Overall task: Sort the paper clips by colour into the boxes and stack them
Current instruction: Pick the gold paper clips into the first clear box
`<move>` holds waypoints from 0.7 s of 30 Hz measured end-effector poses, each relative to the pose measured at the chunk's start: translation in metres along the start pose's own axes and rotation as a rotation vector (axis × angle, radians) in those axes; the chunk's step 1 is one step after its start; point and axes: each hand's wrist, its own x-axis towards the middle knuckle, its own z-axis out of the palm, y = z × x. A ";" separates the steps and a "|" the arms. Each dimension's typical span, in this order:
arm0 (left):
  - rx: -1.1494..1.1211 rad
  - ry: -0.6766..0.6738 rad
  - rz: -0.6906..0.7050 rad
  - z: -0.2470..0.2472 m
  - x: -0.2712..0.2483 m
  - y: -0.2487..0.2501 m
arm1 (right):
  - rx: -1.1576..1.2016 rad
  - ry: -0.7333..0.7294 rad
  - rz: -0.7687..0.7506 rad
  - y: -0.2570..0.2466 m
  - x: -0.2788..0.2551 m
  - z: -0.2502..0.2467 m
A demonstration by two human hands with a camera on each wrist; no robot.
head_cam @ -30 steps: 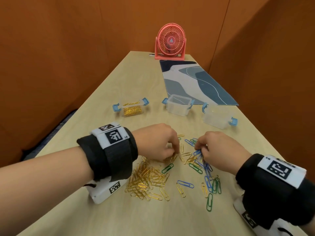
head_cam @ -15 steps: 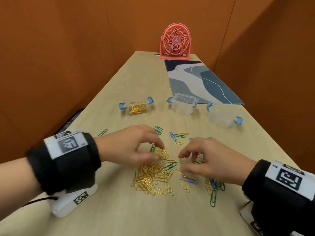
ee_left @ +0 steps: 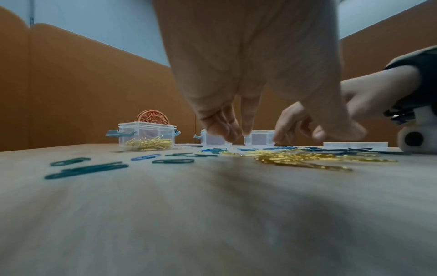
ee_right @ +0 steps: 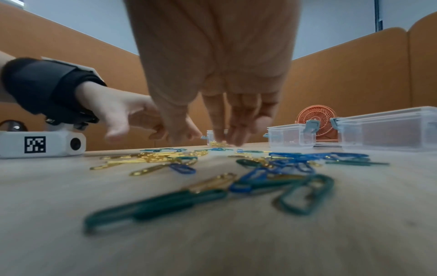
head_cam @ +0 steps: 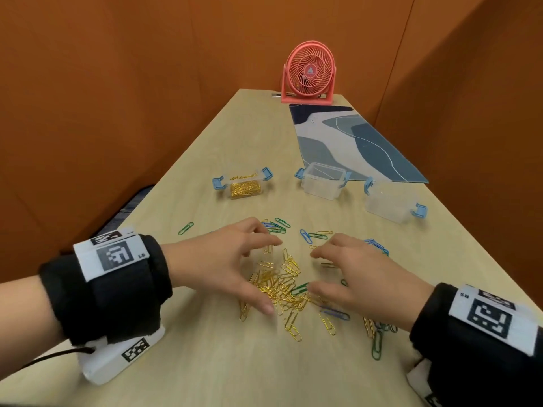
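Observation:
A heap of gold paper clips (head_cam: pixel 279 286) lies on the wooden table (head_cam: pixel 205 362), with blue clips (head_cam: pixel 376 245) and green clips (head_cam: pixel 377 345) scattered around it. My left hand (head_cam: pixel 269 274) is at the heap's left side, with fingers and thumb spread wide and nothing held. My right hand (head_cam: pixel 311 270) faces it from the right, also spread and empty. The wrist views show the left hand (ee_left: pixel 283 134) and right hand (ee_right: pixel 205 136) with fingertips (ee_right: pixel 232 134) low over the clips. Three clear boxes stand beyond: one with gold clips (head_cam: pixel 245 186), two empty (head_cam: pixel 323 180) (head_cam: pixel 390 204).
A lone green clip (head_cam: pixel 185 228) lies left of the hands. A patterned mat (head_cam: pixel 352 142) and a pink fan (head_cam: pixel 308 71) sit at the far end. Orange partition walls close in on both sides. The table's right edge is near the third box.
Both hands have gone from curled, fingers down in the clips, to spread wide. The left hand has drawn back to the left, and the gold heap now shows between the hands.

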 end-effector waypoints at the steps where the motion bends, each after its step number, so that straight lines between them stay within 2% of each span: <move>1: -0.001 -0.002 0.003 0.001 -0.003 0.001 | 0.044 -0.026 -0.044 -0.004 0.000 0.000; 5: 0.056 -0.047 -0.004 0.010 -0.008 0.003 | 0.047 -0.102 -0.118 -0.019 0.005 0.005; 13: -0.062 0.053 0.083 0.012 -0.002 0.008 | 0.116 -0.107 -0.015 -0.033 0.026 0.004; 21: -0.056 0.100 0.051 0.011 -0.003 0.006 | 0.133 -0.093 -0.092 -0.029 0.023 0.006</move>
